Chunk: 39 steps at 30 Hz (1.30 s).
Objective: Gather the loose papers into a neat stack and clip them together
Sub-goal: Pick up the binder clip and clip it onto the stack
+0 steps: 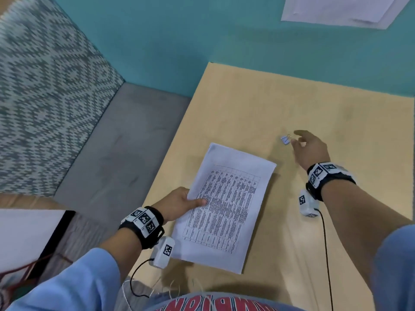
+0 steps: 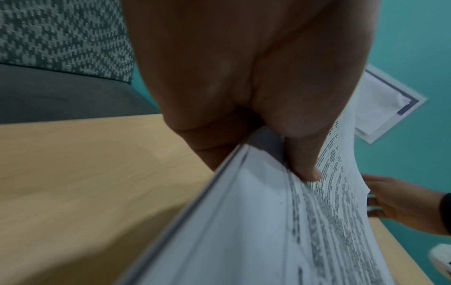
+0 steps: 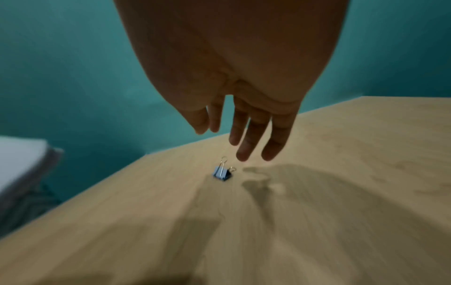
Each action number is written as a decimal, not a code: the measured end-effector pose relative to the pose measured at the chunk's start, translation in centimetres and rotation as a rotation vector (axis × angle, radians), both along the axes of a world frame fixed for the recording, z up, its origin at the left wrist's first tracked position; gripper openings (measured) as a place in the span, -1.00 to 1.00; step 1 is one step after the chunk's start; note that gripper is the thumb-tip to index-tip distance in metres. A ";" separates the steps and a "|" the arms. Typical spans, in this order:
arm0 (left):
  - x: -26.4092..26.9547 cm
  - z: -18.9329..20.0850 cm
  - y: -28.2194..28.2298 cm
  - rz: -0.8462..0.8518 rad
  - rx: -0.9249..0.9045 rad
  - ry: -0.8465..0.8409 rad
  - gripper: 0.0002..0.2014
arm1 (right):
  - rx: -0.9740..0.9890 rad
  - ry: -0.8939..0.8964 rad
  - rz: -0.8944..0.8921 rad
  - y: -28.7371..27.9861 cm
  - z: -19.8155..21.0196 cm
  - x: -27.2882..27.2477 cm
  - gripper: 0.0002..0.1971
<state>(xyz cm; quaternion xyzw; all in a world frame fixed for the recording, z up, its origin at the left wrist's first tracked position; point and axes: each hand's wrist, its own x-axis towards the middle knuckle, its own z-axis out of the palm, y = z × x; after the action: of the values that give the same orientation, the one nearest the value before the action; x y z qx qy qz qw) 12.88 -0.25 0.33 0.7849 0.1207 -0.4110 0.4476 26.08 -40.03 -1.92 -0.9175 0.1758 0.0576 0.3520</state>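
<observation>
A stack of printed papers [image 1: 224, 207] with a dense table on its top sheet is held over the wooden table [image 1: 247, 104]. My left hand [image 1: 179, 204] grips the stack's left edge, thumb on top and fingers underneath; the left wrist view shows the stack [image 2: 256, 221] lifted at that edge. A small blue binder clip [image 1: 285, 139] with metal handles sits on the table beyond the stack's far right corner. My right hand [image 1: 308, 149] hovers just right of the clip [image 3: 222, 172], fingers extended and apart from it, holding nothing.
The table's left edge runs beside a grey bench [image 1: 116, 153] with a patterned cushion [image 1: 40, 97]. A teal wall [image 1: 179, 41] stands behind, with a white sheet [image 1: 336, 10] fixed to it at top right. Cables hang from both wrist cameras.
</observation>
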 end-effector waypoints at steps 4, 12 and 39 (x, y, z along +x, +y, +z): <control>0.4 -0.8 0.2 -0.014 0.034 0.022 -0.38 | -0.142 0.041 0.294 1.2 -3.3 1.7 -0.53; 2.0 -2.8 -0.9 -0.067 0.024 0.027 -0.33 | -0.039 0.059 0.092 -0.4 -5.9 1.1 -0.71; -4.3 8.3 -8.6 -0.228 -0.162 -0.354 -0.11 | 0.718 -0.390 -0.198 -2.1 21.7 -27.1 -0.65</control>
<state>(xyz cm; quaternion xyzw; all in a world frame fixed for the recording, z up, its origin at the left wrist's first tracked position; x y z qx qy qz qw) 8.62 -8.88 8.58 0.8148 -0.0825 -0.3231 0.4741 -1.02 -42.18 19.73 -0.7089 0.1620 -0.0939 0.6800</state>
